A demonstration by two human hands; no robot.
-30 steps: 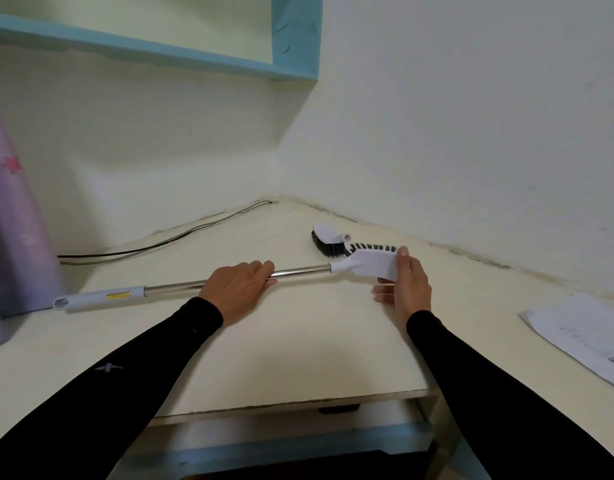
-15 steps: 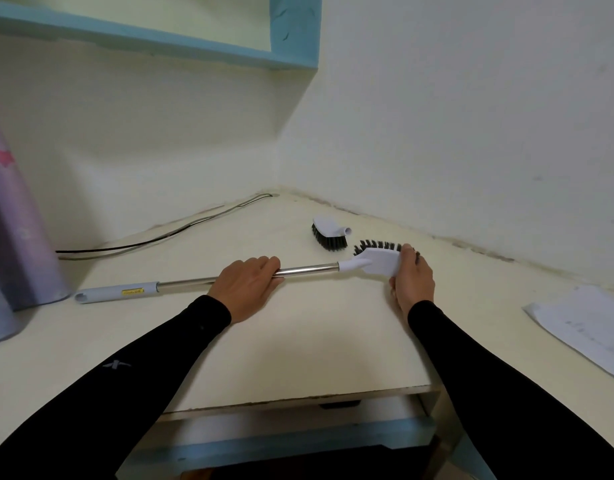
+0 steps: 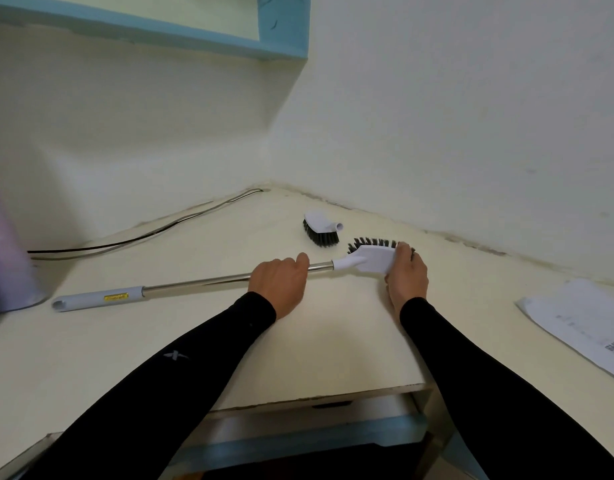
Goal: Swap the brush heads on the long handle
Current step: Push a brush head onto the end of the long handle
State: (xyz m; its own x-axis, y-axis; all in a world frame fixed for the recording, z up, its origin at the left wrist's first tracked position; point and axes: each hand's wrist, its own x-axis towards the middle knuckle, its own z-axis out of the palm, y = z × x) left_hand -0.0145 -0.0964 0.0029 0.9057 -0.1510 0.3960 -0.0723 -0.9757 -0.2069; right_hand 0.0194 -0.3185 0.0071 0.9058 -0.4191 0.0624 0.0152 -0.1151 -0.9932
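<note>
A long metal handle [image 3: 194, 282] with a grey grip at its left end lies across the cream desk [image 3: 333, 341]. My left hand [image 3: 279, 284] grips the shaft near its right end. A white brush head with black bristles [image 3: 368, 256] is fitted on the handle's right tip, bristles facing away from me. My right hand [image 3: 407, 277] curls its fingers round the far end of that head. A second, shorter white brush head [image 3: 321, 228] lies loose on the desk just behind, bristles down, its socket pointing right.
Two walls meet in a corner behind the brushes. A black cable [image 3: 143, 237] runs along the back wall. A purple object [image 3: 7, 271] stands at the far left. Printed papers [image 3: 582, 323] lie at the right. A blue shelf [image 3: 194, 32] hangs overhead.
My right hand has closed further round the fitted brush head's end. The handle has shifted slightly right, with both hands staying on it.
</note>
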